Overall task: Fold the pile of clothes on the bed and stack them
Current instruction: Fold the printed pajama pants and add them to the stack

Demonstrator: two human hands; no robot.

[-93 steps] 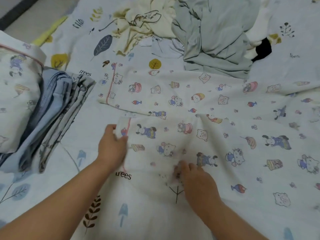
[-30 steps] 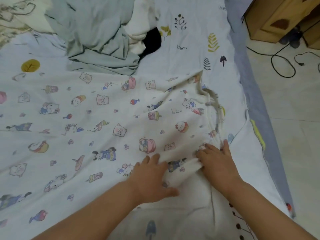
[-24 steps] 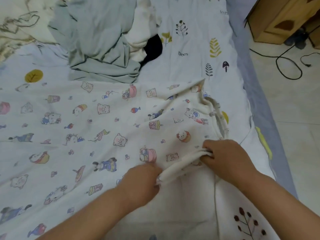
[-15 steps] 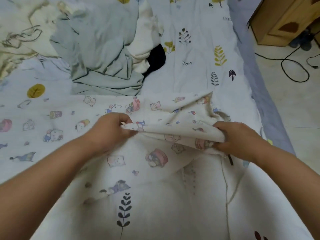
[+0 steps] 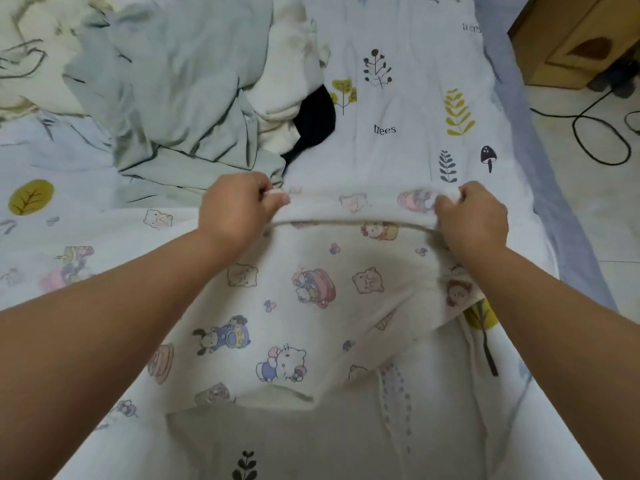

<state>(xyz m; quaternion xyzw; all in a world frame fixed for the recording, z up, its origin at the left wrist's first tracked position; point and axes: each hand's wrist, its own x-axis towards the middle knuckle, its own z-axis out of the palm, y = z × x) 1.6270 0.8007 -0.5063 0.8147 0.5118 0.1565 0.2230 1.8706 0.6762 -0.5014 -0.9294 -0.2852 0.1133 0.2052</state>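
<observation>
A white garment with a cartoon-animal print [image 5: 294,306] lies across the bed in front of me. My left hand [image 5: 235,211] and my right hand [image 5: 471,216] each grip its edge, held stretched between them over the far part of the garment. The near half has been carried away from me and folded over. Behind it lies the unfolded pile: a pale green garment [image 5: 173,88], a white one [image 5: 287,98], a black one [image 5: 315,119] and a cream one [image 5: 20,64] at the far left.
The bedsheet [image 5: 415,81] is white with leaf and tree prints and has a blue border on the right. Beyond the bed's right edge are a tiled floor with black cables [image 5: 595,133] and a wooden cabinet [image 5: 581,36].
Both hands pinched the garment's near edge, lifted it and carried it away from me, folding the garment over itself. The view has swung right since the earliest frame.
</observation>
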